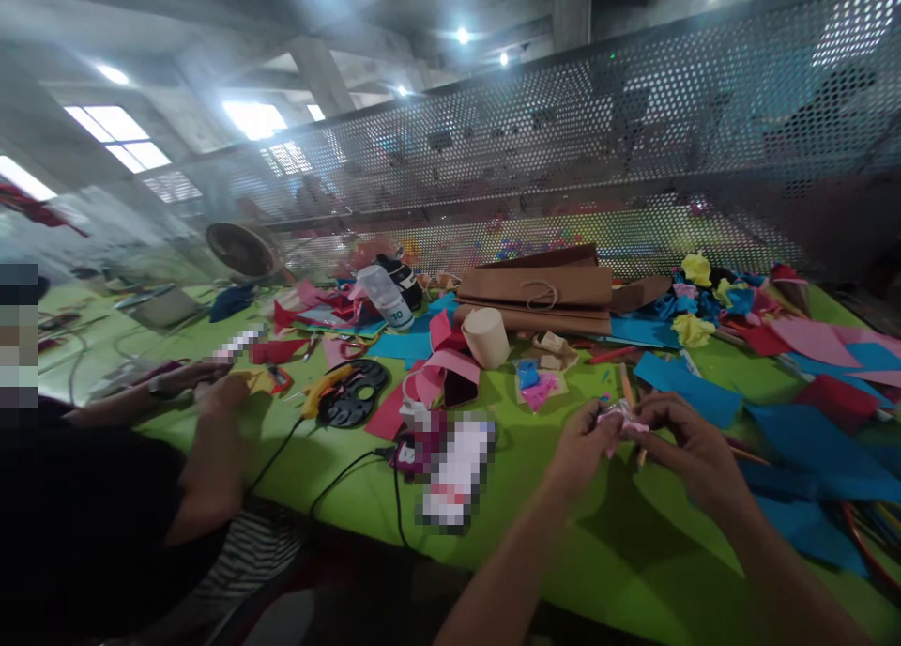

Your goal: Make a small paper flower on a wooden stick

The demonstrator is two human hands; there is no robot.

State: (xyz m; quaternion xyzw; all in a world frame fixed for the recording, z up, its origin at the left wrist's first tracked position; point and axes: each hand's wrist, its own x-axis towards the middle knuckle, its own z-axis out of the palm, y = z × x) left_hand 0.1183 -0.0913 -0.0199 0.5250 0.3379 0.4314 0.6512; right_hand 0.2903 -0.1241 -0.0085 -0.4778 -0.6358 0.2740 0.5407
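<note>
My left hand (578,447) and my right hand (694,451) meet above the green table. Between their closed fingertips is a small crumpled piece of pale pink paper (623,419), partly covered by the fingers. Just behind it a pencil-like orange stick (626,383) shows, and whether it touches the hands I cannot tell. To the left of my hands lies a small clear bag (538,389) with blue and pink bits in it. Blue paper sheets (686,389) spread to the right of my right hand.
A cream paper roll (485,338) stands before brown folded cardboard (539,294). A phone (457,472) and a glue gun (328,391) with cables lie to the left. Crumpled yellow paper (694,330) is at the back right. Another person's arms (215,449) are at far left.
</note>
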